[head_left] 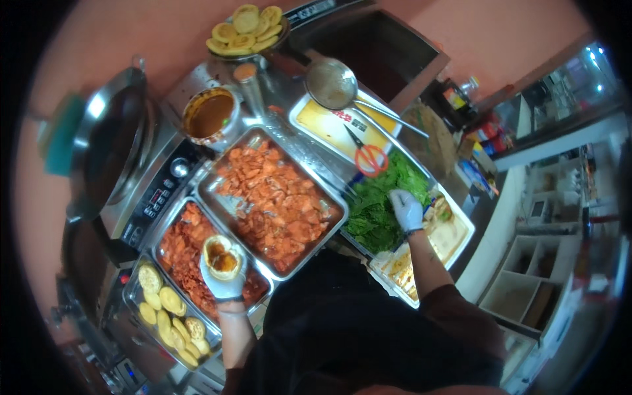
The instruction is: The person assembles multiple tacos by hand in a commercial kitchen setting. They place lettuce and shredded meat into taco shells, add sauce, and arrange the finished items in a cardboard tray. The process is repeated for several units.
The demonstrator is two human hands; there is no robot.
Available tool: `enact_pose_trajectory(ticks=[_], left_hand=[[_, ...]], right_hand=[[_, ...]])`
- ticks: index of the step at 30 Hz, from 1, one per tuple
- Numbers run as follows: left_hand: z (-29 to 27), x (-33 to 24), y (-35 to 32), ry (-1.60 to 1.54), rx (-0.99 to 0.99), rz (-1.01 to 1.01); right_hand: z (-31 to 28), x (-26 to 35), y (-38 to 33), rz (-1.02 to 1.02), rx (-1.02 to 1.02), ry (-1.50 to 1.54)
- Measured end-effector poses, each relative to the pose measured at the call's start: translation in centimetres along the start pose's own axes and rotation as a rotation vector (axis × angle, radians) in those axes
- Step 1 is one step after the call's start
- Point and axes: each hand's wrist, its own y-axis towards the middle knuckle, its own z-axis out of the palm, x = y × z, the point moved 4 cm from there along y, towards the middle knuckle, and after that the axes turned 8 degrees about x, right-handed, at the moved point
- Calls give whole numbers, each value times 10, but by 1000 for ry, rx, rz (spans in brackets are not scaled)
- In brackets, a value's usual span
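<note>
My left hand, in a pale glove, grips a round flatbread that is opened up, with brown sauce or filling showing inside. It is held above a metal tray of dark red chopped meat. My right hand, gloved as well, is down at the leafy greens in their container, its fingers curled together on some leaves. Beside my left hand, a metal tray holds several whole flatbreads. A larger tray of reddish meat pieces lies between my two hands.
A pot of brown sauce stands behind the trays. Red-handled scissors and a long-handled metal ladle lie across a white tray. More flatbreads are piled at the back. A large pan rises at the left.
</note>
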Motion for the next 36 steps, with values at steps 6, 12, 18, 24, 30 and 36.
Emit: enact_pose_trajectory(ticks=[6,12,18,24,30,36], left_hand=[[33,13,-8,-44,-1,-100],[44,18,2,-43,57,-146],[41,26,0,-78,57,-182],[50,44,-1,-58,98,-248],[83,75,6,-53,207,-337],[117,87,15,-173,311,-345]], right_hand=[[-8,-25,33,168,1,-584],[-1,-56,40,199,30,-477],[-44,-58,15,348,-149,178],[-43,-47,-1,268,-92,855],[12,85,-1,326,-3,1220],[47,274,-24,-364,123,725]])
